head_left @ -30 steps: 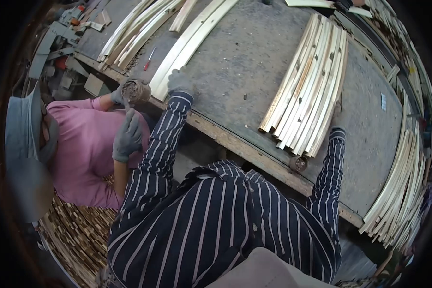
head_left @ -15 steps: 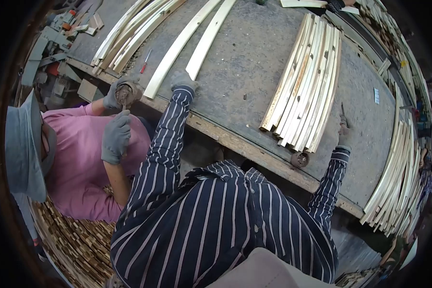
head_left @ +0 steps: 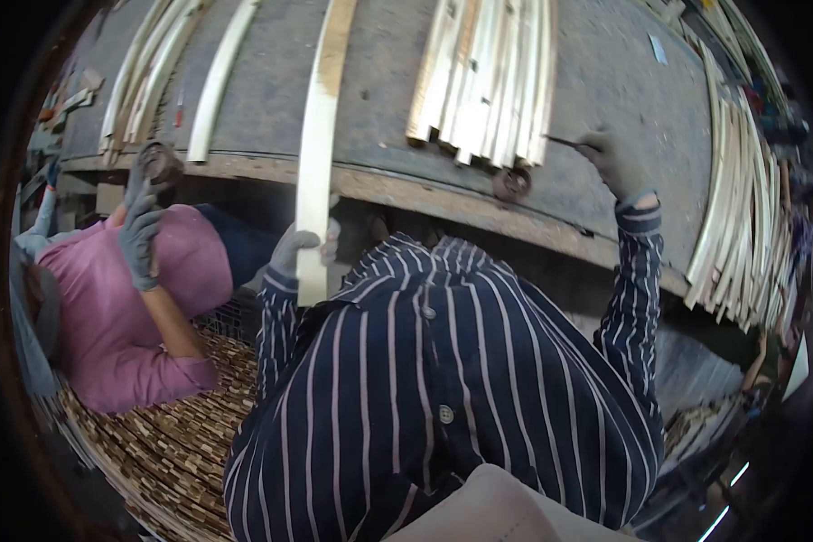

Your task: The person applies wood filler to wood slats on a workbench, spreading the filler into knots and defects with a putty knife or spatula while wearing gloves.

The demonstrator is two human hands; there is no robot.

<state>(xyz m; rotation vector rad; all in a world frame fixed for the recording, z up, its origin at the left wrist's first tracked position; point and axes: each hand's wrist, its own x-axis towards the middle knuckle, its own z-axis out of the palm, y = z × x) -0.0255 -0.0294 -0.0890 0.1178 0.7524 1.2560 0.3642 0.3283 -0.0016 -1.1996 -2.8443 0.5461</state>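
In a grey glove, my left hand (head_left: 296,250) is closed around the near end of a long pale wooden strip (head_left: 316,154). The strip extends past the table's front edge toward my body, and its far part has a browner patch. My right hand (head_left: 612,163), also gloved, grips a thin dark tool (head_left: 565,141) that points left; I cannot make out its exact kind. Left of that hand, at the table edge, is a small round tub of brown paste (head_left: 512,184). It touches or nearly touches the near ends of a row of wooden strips (head_left: 488,81) with dark spots.
A co-worker in a pink top (head_left: 172,262) stands at my left, holding a similar brown tub (head_left: 161,165). On the table (head_left: 379,99) lie another single strip (head_left: 221,81), a left bundle (head_left: 154,81) and a red-handled tool (head_left: 179,113). Stacked strips (head_left: 736,199) are at the right.
My left hand has drawn one strip toward my body, its near end now past the table edge. The right hand still holds the thin tool, now turned leftward. The view has shifted.
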